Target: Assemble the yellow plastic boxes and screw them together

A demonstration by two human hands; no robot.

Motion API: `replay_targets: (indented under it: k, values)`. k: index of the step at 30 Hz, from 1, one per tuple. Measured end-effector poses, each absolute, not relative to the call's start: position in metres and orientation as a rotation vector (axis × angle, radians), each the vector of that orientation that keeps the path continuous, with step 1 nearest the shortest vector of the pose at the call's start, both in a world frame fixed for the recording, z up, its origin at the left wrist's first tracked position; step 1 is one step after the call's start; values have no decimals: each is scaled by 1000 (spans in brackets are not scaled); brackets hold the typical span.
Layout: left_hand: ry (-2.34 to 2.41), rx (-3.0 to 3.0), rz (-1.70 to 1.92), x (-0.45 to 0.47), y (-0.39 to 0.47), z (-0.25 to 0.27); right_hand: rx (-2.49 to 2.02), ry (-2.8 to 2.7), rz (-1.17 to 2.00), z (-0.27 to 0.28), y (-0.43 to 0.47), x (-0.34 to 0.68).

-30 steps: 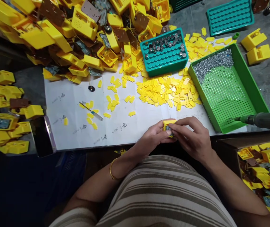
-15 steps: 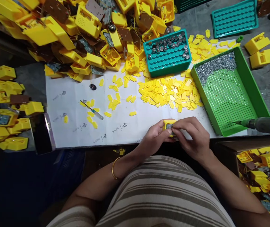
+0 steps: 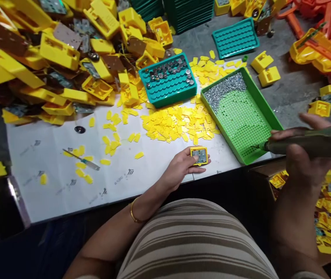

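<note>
R hand (image 3: 306, 164) off yellow casing (image 3: 202, 155), now grasping pwr driver (image 3: 313, 144) at 3 o'clock, i.e. tool's taken up; L hand (image 3: 182, 162) alone grips casing

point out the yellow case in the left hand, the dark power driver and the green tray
yellow case (image 3: 201, 156): head view, on its grey inner face
dark power driver (image 3: 320, 146): head view, on its body
green tray (image 3: 245, 116): head view, on its bare perforated floor
</note>
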State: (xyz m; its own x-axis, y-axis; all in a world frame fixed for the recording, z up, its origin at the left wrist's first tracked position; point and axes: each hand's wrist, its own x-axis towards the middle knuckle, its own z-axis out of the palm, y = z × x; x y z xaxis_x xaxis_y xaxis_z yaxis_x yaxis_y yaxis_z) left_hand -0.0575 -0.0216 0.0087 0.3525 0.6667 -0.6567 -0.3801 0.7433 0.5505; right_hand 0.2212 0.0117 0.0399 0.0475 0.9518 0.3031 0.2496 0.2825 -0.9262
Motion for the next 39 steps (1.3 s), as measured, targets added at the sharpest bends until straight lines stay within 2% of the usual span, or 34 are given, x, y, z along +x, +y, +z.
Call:
replay_targets:
  k: [6, 11, 18, 39]
  values:
    - [1005, 362, 610, -47, -14, 10, -938, -1567, 904, 55, 34, 224]
    - [1007, 390, 502, -29, -6, 11, -960, -1257, 732, 54, 44, 207]
    - [1020, 335, 454, -12, -1, 11, -1054, -1143, 475, 38, 72, 199]
    - [1030, 288, 442, -12, 4, 10, -1015, -1222, 411, 31, 88, 193]
